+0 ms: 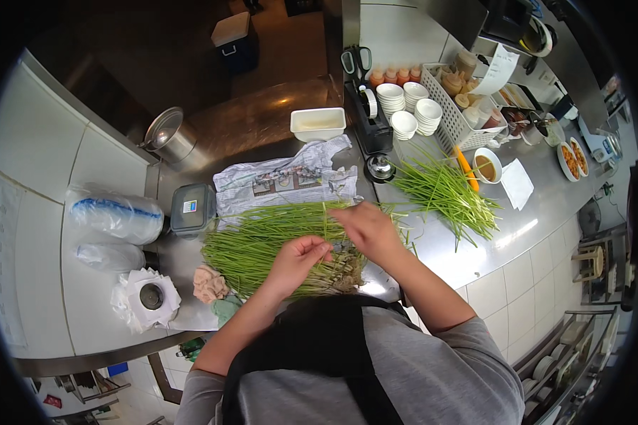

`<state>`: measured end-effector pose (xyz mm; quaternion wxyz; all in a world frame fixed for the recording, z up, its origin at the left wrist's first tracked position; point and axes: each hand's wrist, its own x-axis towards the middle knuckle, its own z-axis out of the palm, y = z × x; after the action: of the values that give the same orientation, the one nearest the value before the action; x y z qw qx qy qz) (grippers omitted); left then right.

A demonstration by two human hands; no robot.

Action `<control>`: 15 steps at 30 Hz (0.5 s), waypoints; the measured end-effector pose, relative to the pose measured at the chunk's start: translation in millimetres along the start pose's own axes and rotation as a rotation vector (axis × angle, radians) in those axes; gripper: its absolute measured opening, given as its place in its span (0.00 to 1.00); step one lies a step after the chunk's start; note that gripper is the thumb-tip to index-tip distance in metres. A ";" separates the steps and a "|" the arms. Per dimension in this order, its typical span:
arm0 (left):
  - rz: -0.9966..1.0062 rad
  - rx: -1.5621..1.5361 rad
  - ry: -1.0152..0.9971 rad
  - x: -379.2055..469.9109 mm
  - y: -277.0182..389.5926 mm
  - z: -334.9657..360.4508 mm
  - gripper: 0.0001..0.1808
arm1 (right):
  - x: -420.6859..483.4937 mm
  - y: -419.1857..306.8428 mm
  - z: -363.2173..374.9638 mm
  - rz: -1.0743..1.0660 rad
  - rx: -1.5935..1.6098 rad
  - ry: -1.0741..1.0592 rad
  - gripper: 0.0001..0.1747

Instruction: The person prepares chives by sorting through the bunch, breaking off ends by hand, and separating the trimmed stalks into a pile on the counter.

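A large heap of long green chives or similar stalks (250, 239), with pale, rooty ends towards the right, lies partly on crumpled newspaper (287, 183) before me. Above the heap, my left hand (303, 260) pinches thumb against fingers around the lower part of a green stalk (325, 223). Close by on the right, my right hand (369, 231) is curled at the upper part of that stalk, its fingertips partly hidden. A second, looser bunch of green stalks (446, 196) with pale ends rests on the steel counter further right.
A service bell (379, 168), a black tape dispenser (375, 130) and stacked white bowls (404, 125) stand behind. An orange-handled tool (465, 167) and a sauce bowl (487, 166) adjoin the right bunch. At left are a lidded container (192, 210), plastic-wrapped rolls (117, 218) and crumpled cloths (210, 284).
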<state>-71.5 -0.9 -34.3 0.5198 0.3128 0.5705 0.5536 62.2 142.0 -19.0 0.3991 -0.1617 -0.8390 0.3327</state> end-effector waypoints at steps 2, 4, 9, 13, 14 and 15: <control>-0.023 0.020 -0.058 -0.6 -1.5 0.9 0.08 | 3.5 0.6 -2.1 -0.314 -0.221 -0.233 0.13; -0.025 0.041 -0.077 -0.2 -1.6 0.5 0.08 | -1.2 8.5 0.3 -0.321 -0.235 -0.248 0.13; -0.040 0.158 -0.123 -0.3 -5.1 1.1 0.08 | -24.2 7.7 2.1 0.010 0.114 -0.229 0.12; -0.052 0.096 -0.125 -1.0 -11.4 3.9 0.09 | -42.6 18.0 -32.4 0.687 0.557 -0.134 0.14; -0.052 0.105 -0.110 -0.7 -11.3 5.0 0.09 | -46.2 27.5 -42.1 0.449 0.186 -0.179 0.15; -0.054 0.103 -0.111 0.3 -11.5 6.9 0.09 | -47.8 31.9 -47.4 0.203 -0.181 -0.217 0.16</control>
<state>-62.6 -0.7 -44.4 0.5485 0.3540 0.5766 0.4913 129.3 159.8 -46.0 0.2545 -0.2441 -0.8829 0.3101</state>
